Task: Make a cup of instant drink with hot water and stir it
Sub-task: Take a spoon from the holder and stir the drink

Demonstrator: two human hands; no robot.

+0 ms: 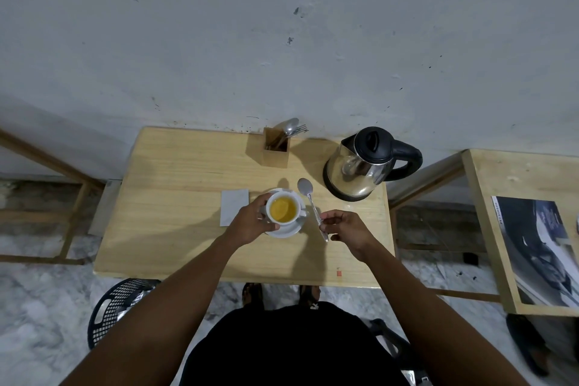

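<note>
From my remote seat I counted one cup (283, 208), white and filled with a yellow-orange drink, standing on one white saucer (286, 230) on the wooden table (175, 197). The left hand (250, 224) was wrapped against the cup's left side, its fingers (262, 202) curled round the wall and touching it, so I read that hand as gripping the cup. The right hand (346, 229) pinched the lower handle of one spoon (311, 205) between thumb and fingertips (327, 218); the spoon ran up and away from those fingertips, its bowl raised just beyond the cup's right rim and outside the drink. The spoon's tail end poked out below the thumb. Just left of the left-hand fingers lay one flat white sachet or paper (233, 207) on the tabletop; I could not tell whether it was open. Beyond the right-hand fingertips, up and to the right, stood one steel electric kettle (360, 166) with a black lid and handle, lid closed. Farther past both hands, against the wall, sat one wooden cutlery holder (275, 150) with at least one more spoon and one fork sticking out; the rest of its contents were too dark for me to count. Under the near left corner of the table I saw one black mesh basket (117, 304).
</note>
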